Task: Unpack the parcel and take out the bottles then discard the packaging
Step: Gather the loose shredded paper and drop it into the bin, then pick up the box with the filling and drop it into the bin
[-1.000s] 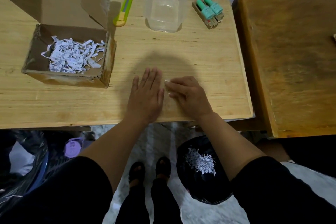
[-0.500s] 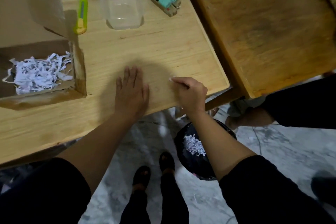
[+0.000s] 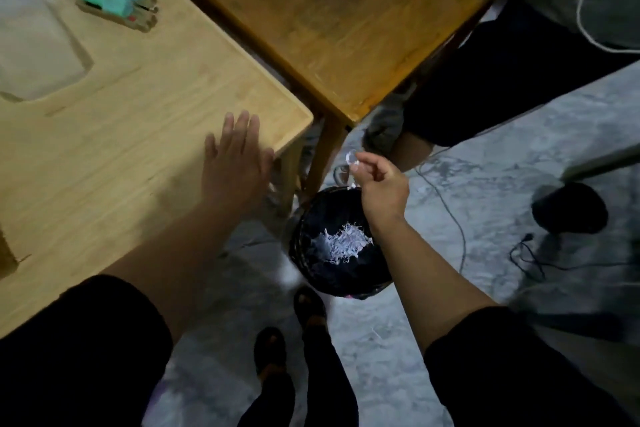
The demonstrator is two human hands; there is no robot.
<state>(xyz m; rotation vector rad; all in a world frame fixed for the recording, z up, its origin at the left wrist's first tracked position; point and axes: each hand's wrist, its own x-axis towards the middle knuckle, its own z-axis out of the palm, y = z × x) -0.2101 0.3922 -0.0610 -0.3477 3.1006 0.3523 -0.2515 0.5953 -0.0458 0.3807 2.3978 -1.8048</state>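
Observation:
Two teal-capped bottles (image 3: 116, 1) lie in a small cardboard holder at the far end of the light wooden table (image 3: 104, 135). My left hand (image 3: 235, 163) rests flat on the table's near right corner, fingers spread, holding nothing. My right hand (image 3: 379, 184) is off the table, above the far rim of a black-lined bin (image 3: 311, 270) on the floor, pinching a small scrap of white shredded paper (image 3: 350, 159). More shredded paper (image 3: 341, 243) lies inside the bin. The parcel box is out of view except a sliver (image 3: 5, 253) at the left edge.
A clear plastic container (image 3: 34, 55) stands blurred at the table's far left. A darker wooden table (image 3: 329, 21) adjoins on the right. Another person's legs (image 3: 485, 94) are beyond it. Cables (image 3: 457, 229) and a dark object (image 3: 569, 208) lie on the grey floor. My feet (image 3: 291, 333) stand below.
My right hand has left the tabletop with the paper scrap and moved right, over the bin. The view has swung right, so the box is nearly out of frame. My left hand stays flat.

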